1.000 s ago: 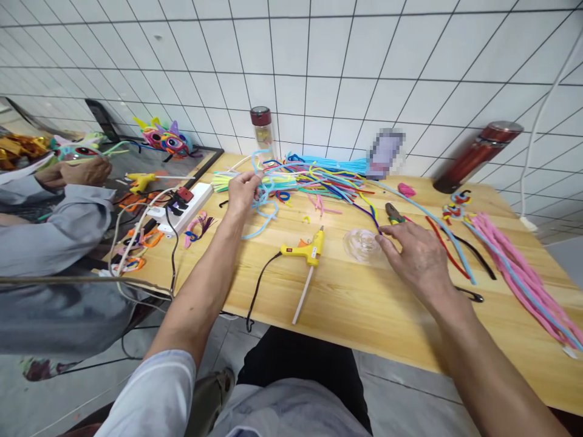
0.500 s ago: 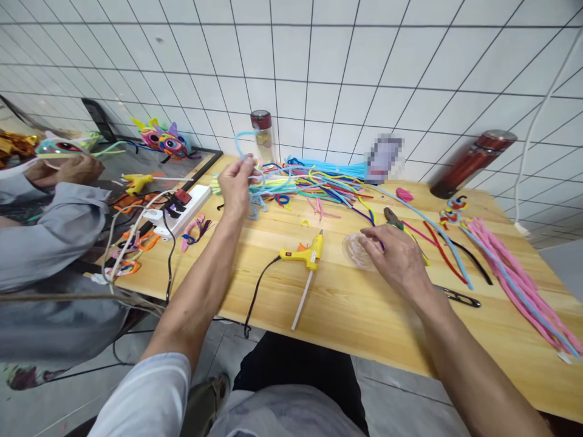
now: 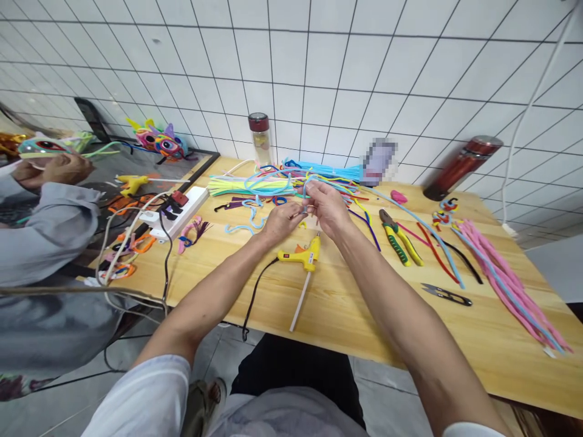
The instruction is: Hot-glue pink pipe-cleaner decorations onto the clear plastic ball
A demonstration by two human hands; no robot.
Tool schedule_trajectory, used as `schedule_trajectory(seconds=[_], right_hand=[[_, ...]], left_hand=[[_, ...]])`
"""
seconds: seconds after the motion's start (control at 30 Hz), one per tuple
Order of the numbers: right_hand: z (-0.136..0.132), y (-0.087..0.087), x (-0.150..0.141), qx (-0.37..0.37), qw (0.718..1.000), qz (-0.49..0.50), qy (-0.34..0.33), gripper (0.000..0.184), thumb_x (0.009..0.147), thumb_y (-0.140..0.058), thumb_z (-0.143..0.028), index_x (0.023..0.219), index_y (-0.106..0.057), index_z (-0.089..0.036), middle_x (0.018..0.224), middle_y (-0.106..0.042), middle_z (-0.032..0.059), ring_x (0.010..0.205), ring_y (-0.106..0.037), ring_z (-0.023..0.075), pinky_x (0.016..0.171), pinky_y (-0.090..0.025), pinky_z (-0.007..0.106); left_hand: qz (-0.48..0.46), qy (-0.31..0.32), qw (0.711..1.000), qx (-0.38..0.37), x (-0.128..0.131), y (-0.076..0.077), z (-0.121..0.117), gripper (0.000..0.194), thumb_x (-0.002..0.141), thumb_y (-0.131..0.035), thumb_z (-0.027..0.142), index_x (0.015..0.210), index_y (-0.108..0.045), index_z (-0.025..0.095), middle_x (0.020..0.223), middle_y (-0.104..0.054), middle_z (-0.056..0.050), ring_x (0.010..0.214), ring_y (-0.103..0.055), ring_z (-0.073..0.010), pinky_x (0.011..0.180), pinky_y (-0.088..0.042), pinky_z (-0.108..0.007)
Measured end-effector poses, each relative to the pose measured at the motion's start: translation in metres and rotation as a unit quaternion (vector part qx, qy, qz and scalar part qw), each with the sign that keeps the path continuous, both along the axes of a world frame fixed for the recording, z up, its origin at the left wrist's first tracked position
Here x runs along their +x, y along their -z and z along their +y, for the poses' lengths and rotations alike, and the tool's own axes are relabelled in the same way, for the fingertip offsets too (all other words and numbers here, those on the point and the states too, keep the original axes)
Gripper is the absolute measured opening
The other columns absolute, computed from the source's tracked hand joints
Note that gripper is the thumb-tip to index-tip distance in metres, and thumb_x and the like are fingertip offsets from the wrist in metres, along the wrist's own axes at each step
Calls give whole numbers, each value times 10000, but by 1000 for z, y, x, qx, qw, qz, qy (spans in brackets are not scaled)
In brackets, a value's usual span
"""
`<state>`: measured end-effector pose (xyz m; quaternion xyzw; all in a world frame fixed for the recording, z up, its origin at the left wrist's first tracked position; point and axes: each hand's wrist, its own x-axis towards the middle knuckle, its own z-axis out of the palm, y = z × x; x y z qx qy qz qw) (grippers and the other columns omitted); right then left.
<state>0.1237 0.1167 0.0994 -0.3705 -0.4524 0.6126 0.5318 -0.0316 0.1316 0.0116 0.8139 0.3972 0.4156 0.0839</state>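
My left hand point(image 3: 286, 222) and my right hand point(image 3: 328, 207) meet above the table, behind the glue gun. Between their pinched fingers runs a light blue pipe cleaner point(image 3: 306, 184), curving up beside my right fingers; the fingers hide part of it. Just below my hands lies a yellow glue gun point(image 3: 300, 258) with a white glue stick in its back. Bent light blue pieces point(image 3: 248, 226) rest to the left of my left hand. Behind both hands spreads a pile of coloured pipe cleaners point(image 3: 255, 184).
Pliers point(image 3: 401, 240), thread snips point(image 3: 449, 295) and pink pipe cleaners point(image 3: 505, 279) lie to the right. A red flask point(image 3: 464, 169) and a glass bottle point(image 3: 259, 136) stand near the wall. On the left are a power strip point(image 3: 182, 212) and a co-worker's hands point(image 3: 64, 169).
My left hand has come right and nearer with the light blue pipe cleaner. My right hand has moved left to join it, uncovering the pliers. The clear round thing beside it no longer shows.
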Motion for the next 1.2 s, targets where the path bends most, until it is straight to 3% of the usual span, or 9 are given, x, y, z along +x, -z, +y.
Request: schedule_trajectory(seconds=[0.13, 0.37, 0.5, 0.6, 0.7, 0.8, 0.9, 1.03, 1.2], right_hand=[[3, -11, 12, 35, 998, 3, 56, 284, 839, -845, -414, 853, -662, -198, 733, -672, -43, 517, -520, 47, 432, -390, 158], [-18, -49, 89, 125, 980, -2, 154, 349, 872, -808, -549, 994, -733, -231, 867, -717, 5, 752, -696, 116, 640, -597, 212], [-52, -54, 121, 190, 959, -75, 198, 300, 823, -857, -465, 992, -768, -234, 892, -717, -1, 773, -681, 117, 704, -587, 246], [-80, -57, 132, 234, 913, -209, 260, 232, 906, -769, -438, 1009, -797, -231, 859, -721, 7, 751, -666, 144, 715, -572, 300], [-107, -69, 133, 276, 865, -335, 251, 211, 970, -700, -420, 998, -814, -245, 928, -760, 36, 846, -696, 195, 806, -570, 364], [-128, -85, 126, 310, 833, -417, 191, 246, 1006, -657, -447, 966, -809, -258, 942, -771, 51, 885, -705, 229, 850, -559, 398], [-141, -97, 116, 323, 830, -440, 115, 336, 1026, -621, -494, 835, -763, -256, 848, -745, 40, 838, -691, 223, 841, -547, 391], [-148, -99, 109, 287, 864, -413, 9, 401, 1037, -605, -521, 783, -726, -236, 805, -723, 28, 784, -665, 192, 770, -520, 341], [-148, -88, 106, 230, 907, -349, -50, 424, 1020, -628, -569, 818, -742, -214, 804, -714, 32, 746, -628, 168, 711, -500, 312]], left_hand=[[54, -49, 994, -77, -15, 8, 4, 190, 971, -651, 287, 992, -799, 170, 929, -775, -93, 857, -689, -209, 818, -514, -320], [46, -130, 980, -140, -49, 9, 25, 275, 896, -719, 320, 1100, -816, 163, 1033, -804, -106, 921, -703, -239, 891, -532, -359], [-52, -144, 984, -95, -57, -13, 24, 266, 885, -749, 338, 1079, -813, 169, 1014, -793, -95, 909, -690, -224, 881, -528, -370], [-216, -159, 963, -32, -48, -48, 8, 196, 946, -701, 340, 1017, -810, 194, 1036, -784, -63, 887, -671, -177, 861, -514, -342], [-327, -50, 941, -77, -22, -97, -27, 219, 943, -732, 410, 960, -818, 209, 947, -772, -20, 840, -661, -151, 792, -504, -298], [-319, 106, 925, -175, 14, -142, -71, 280, 909, -768, 479, 959, -829, 210, 894, -753, -29, 735, -621, -138, 685, -492, -286], [-309, 220, 883, -276, 41, -168, -101, 329, 845, -831, 508, 983, -832, 210, 866, -732, -34, 671, -569, -116, 623, -465, -271], [-342, 320, 784, -407, 53, -169, -109, 399, 755, -912, 503, 957, -800, 178, 746, -660, -10, 583, -489, -74, 536, -369, -233], [-402, 355, 688, -489, 57, -154, -106, 431, 681, -975, 463, 857, -744, 144, 653, -592, 22, 502, -407, -32, 504, -304, -210]])
